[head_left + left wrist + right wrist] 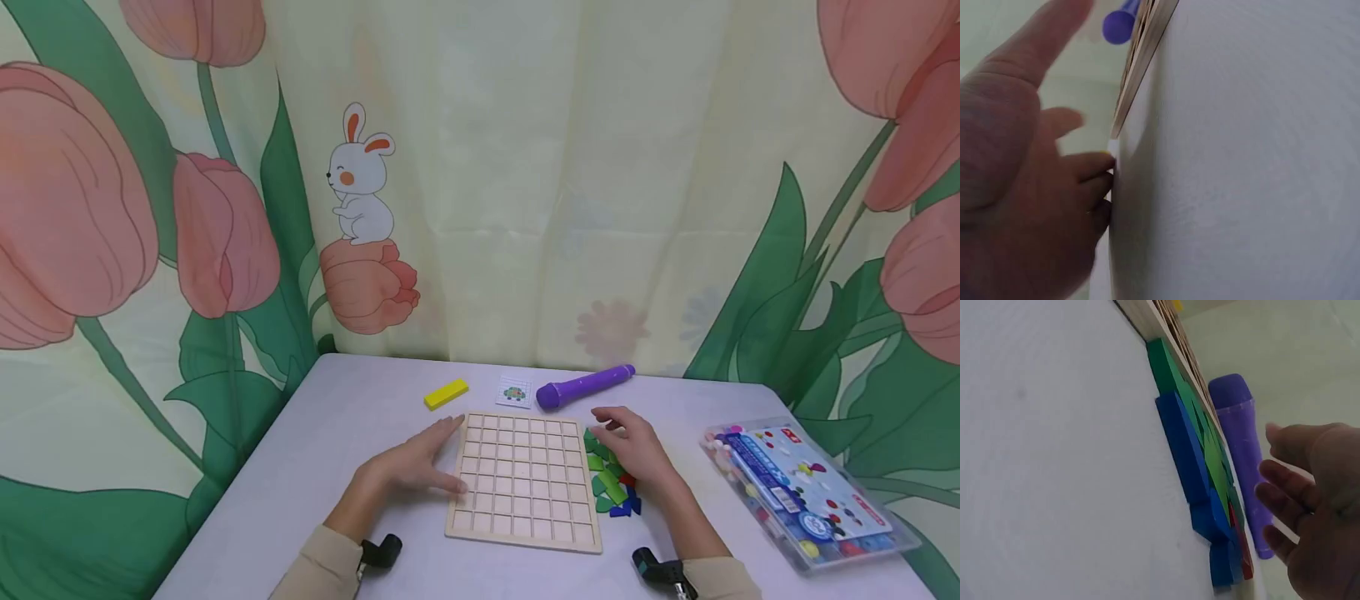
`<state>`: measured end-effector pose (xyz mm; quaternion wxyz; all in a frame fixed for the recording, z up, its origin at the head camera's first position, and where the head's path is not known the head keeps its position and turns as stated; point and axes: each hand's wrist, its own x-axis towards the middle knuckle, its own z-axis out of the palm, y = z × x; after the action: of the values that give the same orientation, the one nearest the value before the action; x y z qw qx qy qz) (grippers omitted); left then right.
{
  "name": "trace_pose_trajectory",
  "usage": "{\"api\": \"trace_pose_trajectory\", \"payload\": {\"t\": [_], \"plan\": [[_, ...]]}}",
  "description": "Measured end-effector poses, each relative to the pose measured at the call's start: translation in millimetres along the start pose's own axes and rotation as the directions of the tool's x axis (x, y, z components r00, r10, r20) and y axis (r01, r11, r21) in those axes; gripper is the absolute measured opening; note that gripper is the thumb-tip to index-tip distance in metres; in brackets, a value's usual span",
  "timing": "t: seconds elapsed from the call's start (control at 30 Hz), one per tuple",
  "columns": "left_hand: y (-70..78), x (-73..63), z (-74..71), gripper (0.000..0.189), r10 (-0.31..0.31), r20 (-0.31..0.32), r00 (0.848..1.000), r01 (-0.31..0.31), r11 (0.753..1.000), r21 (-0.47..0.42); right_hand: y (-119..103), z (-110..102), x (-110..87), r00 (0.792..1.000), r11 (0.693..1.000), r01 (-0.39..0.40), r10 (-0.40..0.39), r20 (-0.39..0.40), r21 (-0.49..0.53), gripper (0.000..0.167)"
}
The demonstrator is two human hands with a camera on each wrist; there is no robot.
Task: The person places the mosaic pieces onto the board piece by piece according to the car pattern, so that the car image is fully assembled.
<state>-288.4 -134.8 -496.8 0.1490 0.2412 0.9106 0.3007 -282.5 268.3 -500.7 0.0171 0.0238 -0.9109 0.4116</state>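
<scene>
A person in beige sleeves sits or stands at a table (300, 450) covered in white, with a pale wooden board (525, 479) divided into small squares lying flat between the two hands. The left hand (405, 465) is at the board's left side, fingers and thumb spread apart and gripping nothing; its thumb reaches over the edge, though from here I cannot tell whether it touches. The right hand (636, 448) hovers above the far end of a small pile of flat coloured pieces (615, 488), mostly green, with blue and red ones at the near end. Its fingers curve loosely, thumb and fingertips apart, holding nothing. The pile lies along the board's right edge. Beyond the board, from left to right, are a yellow block (446, 393), a small picture card (513, 392) and a purple microphone (588, 387). Well to the right sits a clear plastic case (810, 496).
</scene>
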Motion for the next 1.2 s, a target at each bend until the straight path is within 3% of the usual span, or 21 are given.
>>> {"api": "trace_pose_trajectory", "payload": {"t": [0.07, 0.17, 0.4, 0.67, 0.97, 1.2], "plan": [[-2.8, -1.1, 2.5, 0.121, -0.003, 0.070, 0.998, -0.001, 0.999, 0.053, 2, 4, 3.7, 1.000, 1.000, -0.009, 0.009, -0.014, -0.012, 0.045], [-3.9, -1.6, 4.7, 0.128, -0.006, 0.116, 0.993, -0.007, 0.994, 0.112, 4, 9, 8.4, 0.999, 0.998, -0.022, 0.020, -0.031, -0.061, 0.041], [-2.5, -0.8, 5.8, 0.130, -0.033, 0.109, 0.994, 0.017, 0.989, 0.146, 8, 17, 13.7, 0.998, 0.976, 0.024, -0.037, -0.054, -0.218, 0.036], [0.6, -0.8, 4.3, 0.128, -0.047, 0.106, 0.993, 0.030, 0.988, 0.150, 7, 19, 11.9, 0.997, 0.971, 0.028, -0.046, -0.067, -0.238, 0.029], [-3.4, 0.0, 7.6, 0.130, -0.030, 0.107, 0.994, 0.015, 0.991, 0.135, 7, 19, 10.0, 0.991, 0.989, -0.035, 0.015, -0.134, -0.143, 0.015], [-2.4, -2.2, 6.2, 0.129, -0.024, 0.104, 0.994, 0.010, 0.991, 0.133, -5, 16, 10.8, 0.984, 0.999, -0.039, 0.040, -0.175, 0.009, 0.016]]}}
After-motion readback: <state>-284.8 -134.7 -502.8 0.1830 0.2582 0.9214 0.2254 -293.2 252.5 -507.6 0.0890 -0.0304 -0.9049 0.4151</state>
